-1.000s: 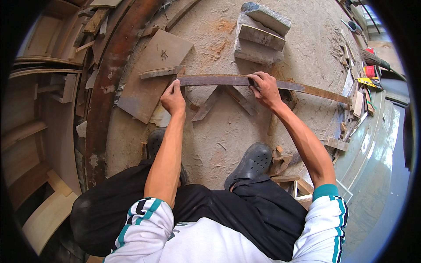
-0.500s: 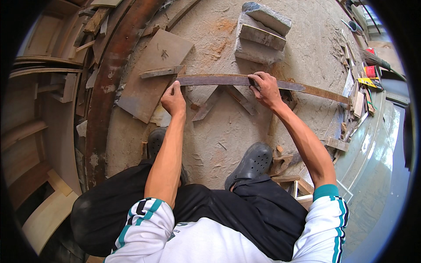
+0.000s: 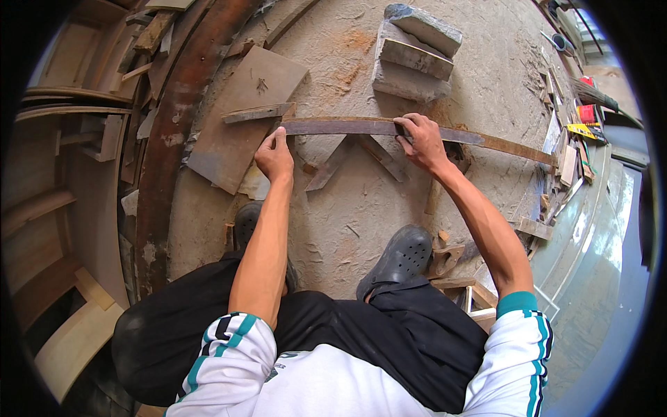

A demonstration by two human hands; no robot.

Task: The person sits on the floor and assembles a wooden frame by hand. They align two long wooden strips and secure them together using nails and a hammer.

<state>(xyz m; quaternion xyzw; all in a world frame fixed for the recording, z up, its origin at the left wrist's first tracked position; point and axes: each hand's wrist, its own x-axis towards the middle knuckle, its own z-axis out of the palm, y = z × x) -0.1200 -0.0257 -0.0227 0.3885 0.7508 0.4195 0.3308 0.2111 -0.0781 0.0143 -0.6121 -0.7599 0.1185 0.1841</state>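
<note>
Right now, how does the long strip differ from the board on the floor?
The strip is long and narrow; the board is broad.
The strip has a dark, purplish face; the board is paler brown.
The strip is held by the left hand and right hand; the board lies untouched.
Both show some brown.

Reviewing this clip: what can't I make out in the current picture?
All in the head view:
- Left hand: its curled fingers are hidden by the hand itself.
- Long dark strip: underside faces away from the camera.
- Left shoe: middle covered by the left forearm.
- Bits on the brown board: too small to identify.
- Pale panel: cut off by the dark fisheye rim.
</note>
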